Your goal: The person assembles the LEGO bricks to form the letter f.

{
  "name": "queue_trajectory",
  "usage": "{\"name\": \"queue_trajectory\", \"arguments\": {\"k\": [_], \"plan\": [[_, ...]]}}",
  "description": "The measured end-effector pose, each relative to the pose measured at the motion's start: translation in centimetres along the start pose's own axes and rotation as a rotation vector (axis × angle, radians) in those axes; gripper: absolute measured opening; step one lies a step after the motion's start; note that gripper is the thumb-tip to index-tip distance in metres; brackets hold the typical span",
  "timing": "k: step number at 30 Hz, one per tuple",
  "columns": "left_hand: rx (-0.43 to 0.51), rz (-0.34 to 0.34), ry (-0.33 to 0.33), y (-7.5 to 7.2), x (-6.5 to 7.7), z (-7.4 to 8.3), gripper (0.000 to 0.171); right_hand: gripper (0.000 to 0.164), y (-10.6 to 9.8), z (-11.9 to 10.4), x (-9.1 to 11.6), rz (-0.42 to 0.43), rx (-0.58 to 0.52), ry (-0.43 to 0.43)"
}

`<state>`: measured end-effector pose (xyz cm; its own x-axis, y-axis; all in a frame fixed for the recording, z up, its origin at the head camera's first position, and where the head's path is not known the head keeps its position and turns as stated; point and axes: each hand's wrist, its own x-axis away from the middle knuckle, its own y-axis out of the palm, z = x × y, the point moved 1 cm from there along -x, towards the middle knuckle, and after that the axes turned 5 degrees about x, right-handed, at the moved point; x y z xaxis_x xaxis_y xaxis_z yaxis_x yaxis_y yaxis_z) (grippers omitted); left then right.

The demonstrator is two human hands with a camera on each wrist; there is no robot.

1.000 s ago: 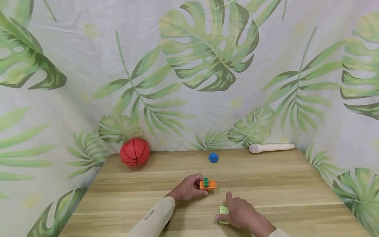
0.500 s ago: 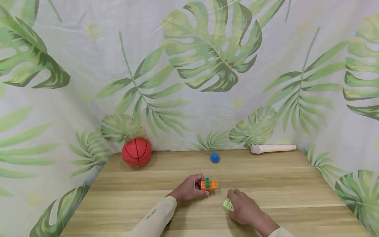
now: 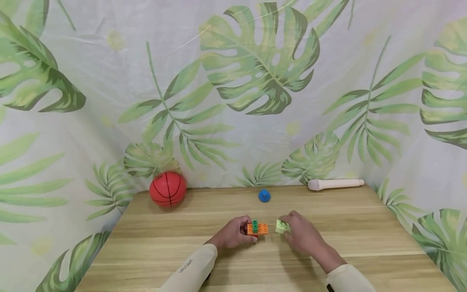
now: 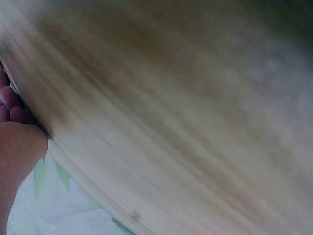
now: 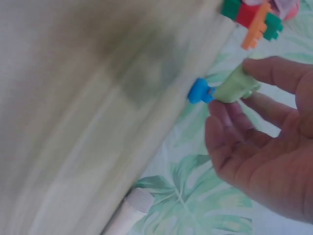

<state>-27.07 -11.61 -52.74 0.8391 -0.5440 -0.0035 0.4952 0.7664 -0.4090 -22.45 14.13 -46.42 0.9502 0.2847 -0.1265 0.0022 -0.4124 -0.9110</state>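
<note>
My left hand (image 3: 233, 232) grips a small stack of toy building blocks by its left end, over the middle of the table. An orange block (image 3: 262, 229) crosses the stack, with a green block (image 3: 255, 226) on top. The right wrist view shows a red block (image 5: 246, 13) and another green block (image 5: 231, 8) beneath the orange one. Just to the right, my right hand (image 3: 304, 235) pinches a light green block (image 3: 282, 226) between thumb and fingers. A narrow gap separates it from the stack. Only part of the left hand shows in the left wrist view.
A red ball (image 3: 168, 189) with basketball lines sits at the table's back left corner. A small blue toy (image 3: 264, 196) stands at the back middle, and a white microphone (image 3: 335, 184) lies at the back right. Behind the wooden table (image 3: 164, 251) hangs a leaf-print cloth (image 3: 255, 134).
My right hand has picked the light green block up from the table at the front, turned it, and carried it forward beside the stack. The left hand has stayed nearly still with its blocks.
</note>
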Motion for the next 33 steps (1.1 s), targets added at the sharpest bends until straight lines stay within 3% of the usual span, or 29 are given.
{"name": "queue_trajectory", "arguments": {"k": [8, 13, 17, 33], "plan": [[0.025, 0.0, 0.006, 0.1, 0.0, -0.1, 0.025, 0.039, -0.1, -1.3, -2.2, 0.096, -0.126, -0.218], [0.022, -0.004, 0.021, 0.1, 0.0, -0.3, 0.025, 0.038, 0.8, -2.4, -3.0, 0.065, -0.162, -0.295], [0.029, -0.008, 0.025, 0.1, -0.1, -0.3, 0.025, 0.038, 1.1, -3.0, -3.2, 0.042, -0.128, -0.34], [0.063, -0.023, 0.02, 0.2, 0.1, -0.3, 0.026, 0.037, 0.9, -3.4, -2.9, 0.043, 0.015, -0.348]]}}
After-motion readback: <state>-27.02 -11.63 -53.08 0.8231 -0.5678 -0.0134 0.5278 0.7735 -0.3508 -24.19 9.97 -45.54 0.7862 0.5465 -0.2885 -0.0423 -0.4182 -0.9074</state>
